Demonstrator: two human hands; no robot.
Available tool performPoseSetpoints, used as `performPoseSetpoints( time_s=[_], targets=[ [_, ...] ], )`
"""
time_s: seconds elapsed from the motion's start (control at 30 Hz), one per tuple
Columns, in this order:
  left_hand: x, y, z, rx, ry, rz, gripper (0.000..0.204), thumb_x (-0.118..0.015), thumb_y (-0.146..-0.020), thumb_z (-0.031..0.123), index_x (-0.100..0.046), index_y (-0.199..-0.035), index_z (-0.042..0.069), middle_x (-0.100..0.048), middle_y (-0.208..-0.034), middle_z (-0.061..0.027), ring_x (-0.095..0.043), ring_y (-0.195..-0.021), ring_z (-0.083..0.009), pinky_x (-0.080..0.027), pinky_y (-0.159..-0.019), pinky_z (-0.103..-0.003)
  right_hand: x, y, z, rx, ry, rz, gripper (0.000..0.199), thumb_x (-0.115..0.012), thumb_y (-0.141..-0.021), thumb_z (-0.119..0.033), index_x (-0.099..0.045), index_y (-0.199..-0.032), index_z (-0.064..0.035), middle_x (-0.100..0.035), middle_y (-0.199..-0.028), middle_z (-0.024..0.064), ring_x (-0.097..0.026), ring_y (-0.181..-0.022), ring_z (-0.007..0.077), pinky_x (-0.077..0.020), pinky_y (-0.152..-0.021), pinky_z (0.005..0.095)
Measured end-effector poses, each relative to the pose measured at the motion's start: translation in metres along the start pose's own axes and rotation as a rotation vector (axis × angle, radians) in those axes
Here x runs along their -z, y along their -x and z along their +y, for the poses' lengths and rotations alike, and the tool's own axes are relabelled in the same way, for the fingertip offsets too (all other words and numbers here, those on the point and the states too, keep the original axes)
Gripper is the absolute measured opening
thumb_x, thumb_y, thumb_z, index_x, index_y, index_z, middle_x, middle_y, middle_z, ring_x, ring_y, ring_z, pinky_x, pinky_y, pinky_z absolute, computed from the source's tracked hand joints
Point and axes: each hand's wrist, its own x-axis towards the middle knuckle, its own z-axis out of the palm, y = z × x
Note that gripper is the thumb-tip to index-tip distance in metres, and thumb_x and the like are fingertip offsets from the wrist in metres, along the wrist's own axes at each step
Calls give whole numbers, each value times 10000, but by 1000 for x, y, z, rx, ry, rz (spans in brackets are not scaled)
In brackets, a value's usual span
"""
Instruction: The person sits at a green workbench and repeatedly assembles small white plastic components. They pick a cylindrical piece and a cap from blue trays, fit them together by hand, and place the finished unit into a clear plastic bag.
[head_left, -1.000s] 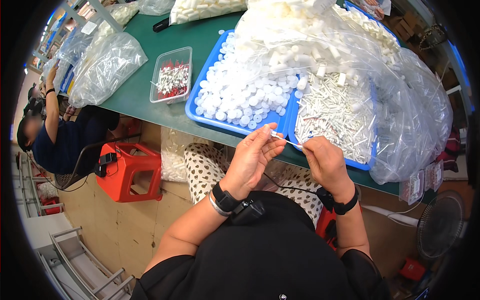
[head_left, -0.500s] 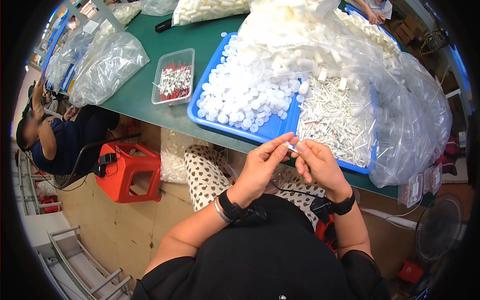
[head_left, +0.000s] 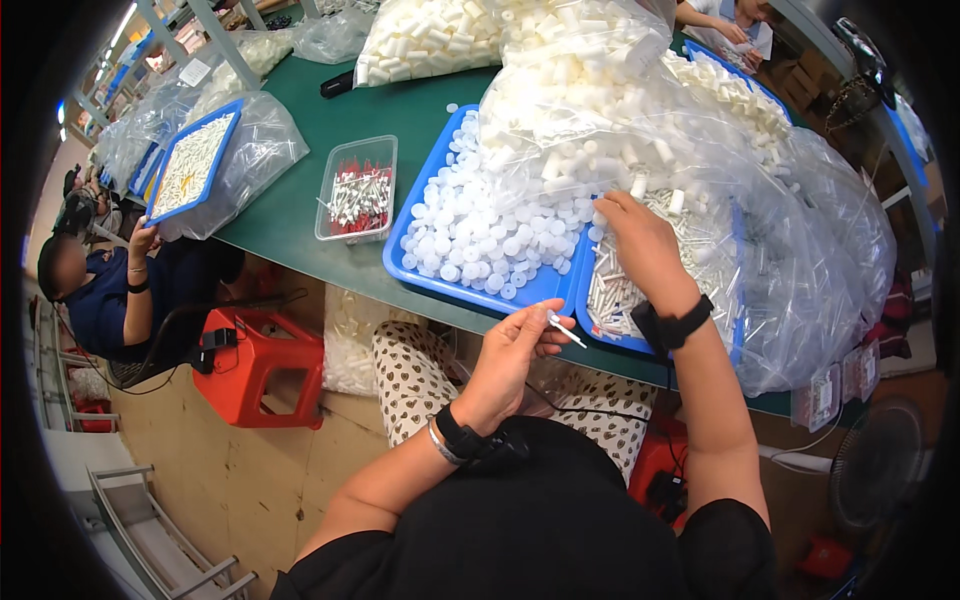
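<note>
My left hand [head_left: 512, 352] pinches a thin white stick [head_left: 570, 334] with a small white piece at its upper end, in front of the blue tray [head_left: 470, 290]. My right hand [head_left: 645, 245] reaches over the tray's divider, fingertips drawn together among the white pieces; what they grip, if anything, is hidden. Left of the divider lie translucent white discs [head_left: 500, 235]. On the right side are many thin white sticks [head_left: 612, 295], partly behind my right hand. Short white cylinders [head_left: 640, 186] lie just past my fingertips.
A large clear bag of white cylinders [head_left: 580, 90] rests over the tray's back. Left of the tray, a clear plastic box [head_left: 357, 190] holds red and white sticks on the green table [head_left: 290, 200]. A seated person at left holds a blue tray [head_left: 195, 165]. A red stool [head_left: 262, 365] stands below.
My right hand has left my left hand and moved up over the tray. My left hand keeps the stick, slightly lower. The person at left has raised a blue tray into view.
</note>
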Motion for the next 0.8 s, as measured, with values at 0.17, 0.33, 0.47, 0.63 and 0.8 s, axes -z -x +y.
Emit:
performPoseSetpoints(
  time_s=[0.17, 0.33, 0.47, 0.63, 0.8],
  targets=[
    [2, 3, 4, 40, 37, 8, 411, -472, -1054, 316, -579, -1256, -25, -679, -1070, -94, -632, -900, -106, -508, -824, -249, 4, 2, 6, -155, -10, -106, 130, -595, -887, -59, -581, -1008, -14, -658, -1025, 157, -658, -805, 362, -523, -694, 453],
    [2, 2, 10, -55, -10, -54, 378, -475, -1052, 308, -602, -1225, -3, -661, -1166, -101, -626, -982, -126, -505, -835, -256, 43, 24, -28, -409, -435, -173, 212, -681, -896, -150, -555, -977, 0, -649, -807, 157, -650, -666, 279, -501, -601, 368],
    [-8, 2, 13, -221, -157, -155, 341, -465, -1057, 284, -620, -1220, 27, -621, -1271, -74, -606, -1047, -128, -505, -874, -270, 56, 58, -60, -425, -622, -275, 201, -682, -908, -136, -604, -1028, 6, -644, -771, 131, -612, -611, 160, -482, -565, 286],
    [-10, 2, 3, -262, -246, -237, 307, -478, -1055, 264, -624, -1195, 32, -637, -1144, -40, -591, -985, -103, -496, -876, -269, 56, 85, -83, -686, -1144, -303, 203, -575, -987, -126, -645, -1084, 38, -694, -865, 79, -638, -660, 111, -540, -599, 241],
    [-9, 13, 1, -229, -319, -223, 266, -514, -1041, 229, -635, -1144, 15, -652, -1022, -34, -594, -934, -96, -491, -862, -262, 52, 101, -79, -942, -1462, -381, 243, -514, -1021, -145, -619, -1106, 57, -679, -860, 94, -645, -646, 106, -561, -583, 237]
  ],
)
